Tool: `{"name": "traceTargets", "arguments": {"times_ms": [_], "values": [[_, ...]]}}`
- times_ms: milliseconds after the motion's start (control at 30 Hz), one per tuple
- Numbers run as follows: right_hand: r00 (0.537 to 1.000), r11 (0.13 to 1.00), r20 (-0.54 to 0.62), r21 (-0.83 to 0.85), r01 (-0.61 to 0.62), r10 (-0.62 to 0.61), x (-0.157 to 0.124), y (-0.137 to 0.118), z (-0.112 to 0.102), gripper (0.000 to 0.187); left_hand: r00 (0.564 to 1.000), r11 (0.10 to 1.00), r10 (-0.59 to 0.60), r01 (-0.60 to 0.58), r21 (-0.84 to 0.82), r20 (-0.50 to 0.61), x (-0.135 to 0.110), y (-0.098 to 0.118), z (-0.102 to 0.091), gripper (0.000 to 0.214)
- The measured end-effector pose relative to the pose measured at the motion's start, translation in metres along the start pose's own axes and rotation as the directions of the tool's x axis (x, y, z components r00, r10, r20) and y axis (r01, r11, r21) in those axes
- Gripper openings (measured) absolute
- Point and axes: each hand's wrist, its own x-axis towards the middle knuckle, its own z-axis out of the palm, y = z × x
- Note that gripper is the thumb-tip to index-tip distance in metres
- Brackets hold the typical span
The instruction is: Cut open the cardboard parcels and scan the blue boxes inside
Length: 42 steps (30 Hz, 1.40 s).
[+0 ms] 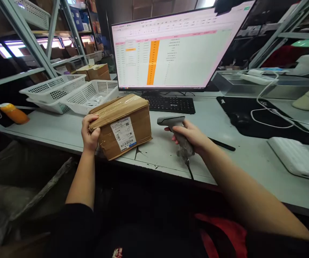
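Note:
My left hand (pixel 90 132) grips the left end of a taped cardboard box (pixel 143 123), its thumb on the near side. The box sits tilted at the front edge of the desk, and a white shipping label (pixel 123 133) with barcodes faces me. Wrapped around the handle of a grey barcode scanner (pixel 179 134) are the fingers of my right hand (pixel 190 135). The scanner's head points left toward the box, a short gap apart from it. From its handle a black cable runs down over the desk edge.
Behind the box stand a monitor (pixel 170 53) showing a spreadsheet and a black keyboard (pixel 174 104). White baskets (pixel 89 93) and an orange bottle (pixel 15 113) are at the left. A black mouse pad (pixel 253 122), loose white cables and a white device (pixel 296 157) lie at the right.

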Motion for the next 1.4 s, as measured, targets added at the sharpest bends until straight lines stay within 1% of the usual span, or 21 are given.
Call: {"name": "traceTargets", "arguments": {"times_ms": [67, 133, 200, 267, 367, 467, 567, 700, 800, 867, 900, 1000, 1067, 1100, 1133, 1167, 1200, 1233, 1267, 1333, 1400], "values": [[0.988, 0.987, 0.027, -0.063, 0.15, -0.149, -0.028, -0.005, 0.013, 0.077, 1.0, 1.0, 0.008, -0.008, -0.001, 0.003, 0.001, -0.002, 0.001, 0.051], [0.958, 0.938, 0.086, -0.196, 0.286, -0.274, -0.054, -0.007, 0.031, 0.095, 1.0, 1.0, 0.023, -0.023, 0.007, 0.008, 0.001, -0.003, 0.001, 0.051], [0.92, 0.861, 0.174, -0.324, 0.391, -0.352, -0.074, -0.003, 0.05, 0.101, 1.0, 1.0, 0.021, -0.021, 0.015, 0.005, 0.002, -0.004, 0.002, 0.051], [0.89, 0.804, 0.273, -0.389, 0.45, -0.366, -0.086, 0.006, 0.067, 0.098, 1.0, 1.0, 0.013, -0.013, 0.006, 0.007, 0.002, -0.005, 0.002, 0.05], [0.875, 0.796, 0.374, -0.402, 0.452, -0.308, -0.092, 0.023, 0.083, 0.097, 1.0, 1.0, 0.023, -0.022, -0.017, 0.014, 0.003, -0.005, 0.001, 0.05], [0.868, 0.802, 0.397, -0.389, 0.453, -0.298, -0.094, 0.036, 0.088, 0.097, 1.0, 1.0, 0.023, -0.023, -0.013, 0.005, 0.003, -0.004, 0.001, 0.052], [0.873, 0.81, 0.376, -0.376, 0.45, -0.311, -0.1, 0.04, 0.086, 0.098, 1.0, 0.999, 0.02, -0.02, -0.036, -0.005, 0.002, -0.004, 0.001, 0.051], [0.882, 0.821, 0.351, -0.366, 0.438, -0.314, -0.112, 0.032, 0.078, 0.097, 0.999, 0.997, 0.029, -0.03, -0.065, -0.015, 0.0, -0.003, 0.001, 0.047], [0.88, 0.807, 0.343, -0.383, 0.45, -0.328, -0.112, 0.021, 0.063, 0.094, 0.999, 0.998, 0.03, -0.031, -0.054, -0.018, -0.002, 0.0, 0.0, 0.047], [0.904, 0.794, 0.31, -0.447, 0.411, -0.293, -0.098, 0.014, 0.049, 0.093, 1.0, 1.0, 0.023, -0.023, -0.011, -0.019, -0.003, 0.002, 0.0, 0.048], [0.926, 0.794, 0.283, -0.489, 0.362, -0.248, -0.086, 0.01, 0.041, 0.093, 1.0, 1.0, 0.018, -0.017, 0.013, -0.021, -0.004, 0.003, -0.001, 0.049], [0.988, 0.791, 0.143, -0.597, 0.136, -0.061, -0.039, 0.004, 0.017, 0.097, 1.0, 0.999, 0.003, -0.002, 0.048, -0.031, -0.005, 0.005, -0.001, 0.051], [0.998, 0.785, 0.028, -0.618, -0.024, 0.052, -0.005, 0.003, 0.003, 0.095, 0.999, 0.999, 0.007, -0.005, 0.041, -0.038, -0.007, 0.006, -0.002, 0.049], [0.996, 0.787, -0.007, -0.612, -0.079, 0.094, 0.011, 0.004, -0.004, 0.088, 0.999, 0.999, 0.011, -0.009, 0.04, -0.041, -0.008, 0.006, -0.002, 0.048], [0.992, 0.78, -0.013, -0.617, -0.104, 0.122, 0.025, 0.005, -0.011, 0.078, 0.999, 0.999, 0.015, -0.013, 0.042, -0.044, -0.009, 0.006, -0.003, 0.047], [0.991, 0.765, 0.001, -0.636, -0.103, 0.135, 0.038, 0.006, -0.018, 0.065, 0.999, 0.999, 0.019, -0.017, 0.048, -0.048, -0.011, 0.007, -0.004, 0.047], [0.991, 0.739, 0.021, -0.669, -0.085, 0.132, 0.05, 0.007, -0.026, 0.055, 0.998, 0.998, 0.024, -0.021, 0.056, -0.053, -0.013, 0.006, -0.005, 0.046], [0.993, 0.701, 0.026, -0.71, -0.061, 0.113, 0.061, 0.008, -0.034, 0.053, 0.998, 0.998, 0.029, -0.025, 0.063, -0.061, -0.014, 0.006, -0.006, 0.045], [0.996, 0.651, 0.01, -0.757, -0.047, 0.084, 0.072, 0.009, -0.042, 0.055, 0.997, 0.997, 0.038, -0.033, 0.066, -0.07, -0.016, 0.005, -0.006, 0.044], [0.997, 0.552, -0.078, -0.832, -0.06, -0.01, 0.094, 0.014, -0.056, 0.055, 0.993, 0.997, 0.058, -0.052, 0.062, -0.098, -0.018, 0.003, -0.007, 0.042], [0.982, 0.465, -0.144, -0.882, -0.072, -0.12, 0.114, 0.021, -0.066, 0.044, 0.99, 0.997, 0.068, -0.063, 0.044, -0.121, -0.018, 0.002, -0.006, 0.04]]}}
